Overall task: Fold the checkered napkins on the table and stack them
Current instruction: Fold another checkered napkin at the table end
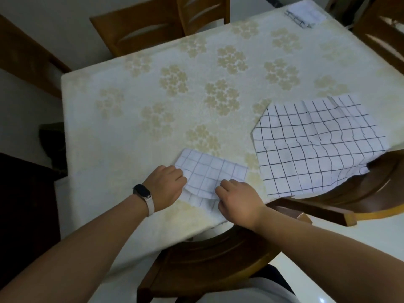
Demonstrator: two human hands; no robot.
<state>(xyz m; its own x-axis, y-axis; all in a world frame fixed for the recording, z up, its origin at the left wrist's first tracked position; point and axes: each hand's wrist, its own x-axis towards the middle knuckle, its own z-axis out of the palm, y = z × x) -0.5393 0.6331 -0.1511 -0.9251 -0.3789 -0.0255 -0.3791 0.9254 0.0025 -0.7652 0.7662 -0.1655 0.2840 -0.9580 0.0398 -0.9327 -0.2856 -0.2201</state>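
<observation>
The worktop (153,101), under a pale cloth with a tan flower pattern, fills most of the view, and wooden chairs (153,25) stand pushed in round it, which leaves its whole top free for laying cloth flat. At the worktop's right edge lies the spread napkin (317,145), white with dark grid lines, rumpled and unfolded, one corner hanging past the edge. It looks set aside within reach as the next piece to fold. Close to the worktop's near edge is the part-folded napkin (209,169), already a small rectangle, with a flap lifted at its near side. It sits directly before the person so that both hands can work it. At the worktop's far right corner a folded pile (305,14) of the same checkered cloth rests out of the way, probably the stack for finished pieces. The left hand (168,184) has its grip closed on the small napkin's left edge, fingers curled over the cloth. The right hand (238,200) has its grip pinched on the lifted flap, seemingly to carry it over for another fold. A wristband (143,194) on the left wrist shows a dark face. No brand, label or writing can be read anywhere.
</observation>
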